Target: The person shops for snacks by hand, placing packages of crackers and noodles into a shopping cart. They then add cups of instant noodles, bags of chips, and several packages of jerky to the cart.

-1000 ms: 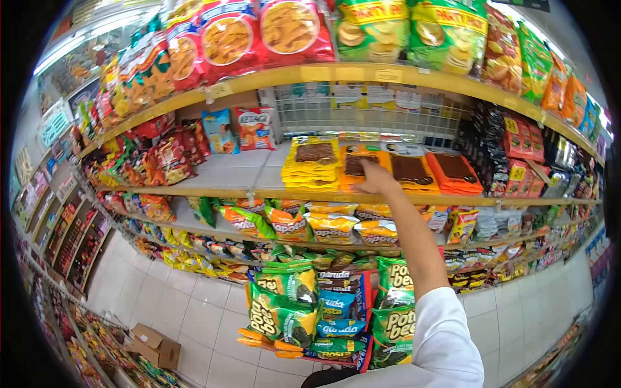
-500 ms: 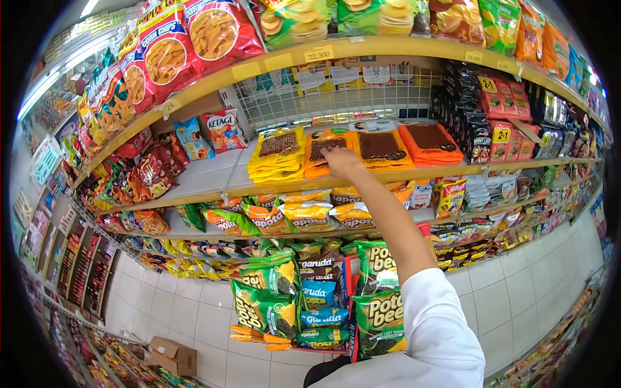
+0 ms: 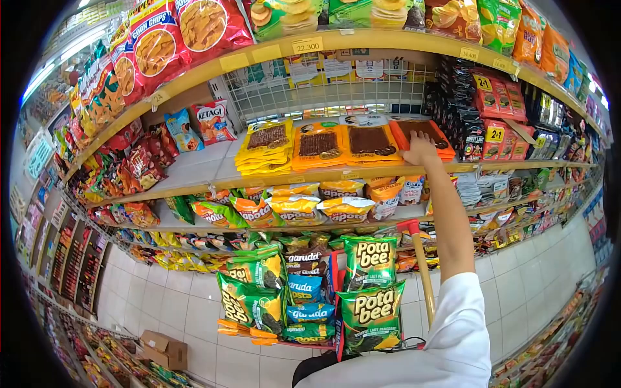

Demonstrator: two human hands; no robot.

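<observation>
My right hand [image 3: 422,150] reaches onto the middle shelf [image 3: 272,174], its fingers stretched out over the rightmost stack of orange-red snack packets [image 3: 436,131] and touching the top one. Left of it lie orange packets with a dark window [image 3: 370,143], then more orange packets [image 3: 318,145] and a stack of yellow packets [image 3: 266,138]. All of them lie flat near the shelf edge. My left hand is out of view.
Below stand green Pota Bee bags [image 3: 372,317] and blue Garuda packets [image 3: 310,313] in a carrier, with a yellow bar [image 3: 424,278] beside it. An upper shelf edge [image 3: 362,40] overhangs the packets. A cardboard box [image 3: 165,349] sits on the tiled floor.
My right hand has moved right, from the second stack of packets to the rightmost orange-red stack. The view has shifted slightly, and the yellow bar shows more fully.
</observation>
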